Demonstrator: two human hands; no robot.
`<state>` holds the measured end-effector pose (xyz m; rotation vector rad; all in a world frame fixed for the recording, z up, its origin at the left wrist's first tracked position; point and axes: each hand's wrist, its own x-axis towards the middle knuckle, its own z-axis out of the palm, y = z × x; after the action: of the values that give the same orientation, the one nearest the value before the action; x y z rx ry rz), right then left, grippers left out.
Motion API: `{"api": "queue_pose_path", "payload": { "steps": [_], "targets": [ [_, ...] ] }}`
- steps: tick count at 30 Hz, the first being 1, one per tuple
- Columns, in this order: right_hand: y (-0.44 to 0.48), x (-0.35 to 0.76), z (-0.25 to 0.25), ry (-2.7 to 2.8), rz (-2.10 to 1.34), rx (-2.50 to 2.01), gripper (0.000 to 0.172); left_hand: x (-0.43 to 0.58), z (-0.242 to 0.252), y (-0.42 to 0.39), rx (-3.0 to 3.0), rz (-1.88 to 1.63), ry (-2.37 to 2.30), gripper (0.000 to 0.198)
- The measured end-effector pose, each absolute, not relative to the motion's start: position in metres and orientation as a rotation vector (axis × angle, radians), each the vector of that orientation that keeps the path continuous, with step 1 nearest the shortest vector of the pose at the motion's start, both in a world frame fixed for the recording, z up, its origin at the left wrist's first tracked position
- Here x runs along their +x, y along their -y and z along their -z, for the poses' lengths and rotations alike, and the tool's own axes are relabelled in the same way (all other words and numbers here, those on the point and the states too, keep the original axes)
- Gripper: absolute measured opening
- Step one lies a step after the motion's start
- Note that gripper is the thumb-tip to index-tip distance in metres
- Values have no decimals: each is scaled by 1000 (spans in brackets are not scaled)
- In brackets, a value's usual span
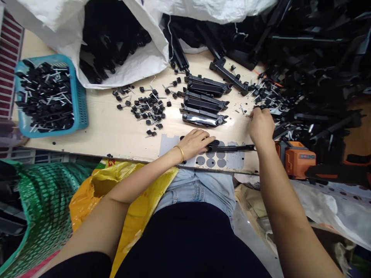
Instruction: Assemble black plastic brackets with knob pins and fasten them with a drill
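Note:
My left hand point(195, 142) rests curled over the left end of a long black plastic bar point(232, 147) that lies along the table's front edge. My right hand point(261, 124) is closed in a pinch at the edge of a heap of small black screws and parts point(266, 96); what it pinches is too small to make out. Several finished black bars point(204, 104) lie stacked side by side just beyond my hands.
A blue basket point(78, 100) of black-headed screws stands at the left. Loose screws point(147, 108) are scattered mid-table. A white sack point(139, 65) of black parts lies behind. An orange power tool point(298, 158) sits at the right edge. Yellow and green bags sit below.

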<state>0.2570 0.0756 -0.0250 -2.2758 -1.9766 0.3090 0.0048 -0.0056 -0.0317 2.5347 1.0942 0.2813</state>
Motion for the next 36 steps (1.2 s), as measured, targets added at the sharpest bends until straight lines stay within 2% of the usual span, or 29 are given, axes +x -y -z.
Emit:
{"api": "queue_pose_path", "payload": {
  "steps": [4, 6, 8, 12, 17, 20, 23, 27, 30, 36],
  "targets": [
    [-90, 267, 25, 1972, -306, -2221, 26, -38, 32, 5, 2301, -622, -1493, 21],
    [-87, 274, 23, 1823, -383, -2113, 18, -69, 34, -3, 2178, -637, -1790, 23],
    [-76, 278, 20, 1562, -623, -1964, 11, -97, 40, -13, 2131, -534, -1972, 26],
    [-38, 264, 5, 1142, -1203, -1603, 16, -124, 51, -31, 2095, -436, -2005, 18],
    [9, 228, -2, 1043, -1530, -1459, 27, -106, 35, -15, 1853, -861, -1915, 15],
    [21, 214, 8, 1051, -1453, -1462, 28, -83, 24, 10, 1534, -1130, -1738, 22],
    [24, 208, 14, 1234, -1268, -1509, 23, -65, 26, 30, 1256, -1239, -1553, 29],
    [24, 204, 6, 1936, -818, -1496, 11, -54, 40, 40, 1123, -1233, -1470, 32],
    [26, 200, 3, 2286, -535, -1403, 10, -53, 46, 40, 1126, -1218, -1469, 29],
    [35, 191, 20, 2133, -337, -1366, 9, -47, 41, 40, 1291, -1228, -1612, 21]
  ]
}}
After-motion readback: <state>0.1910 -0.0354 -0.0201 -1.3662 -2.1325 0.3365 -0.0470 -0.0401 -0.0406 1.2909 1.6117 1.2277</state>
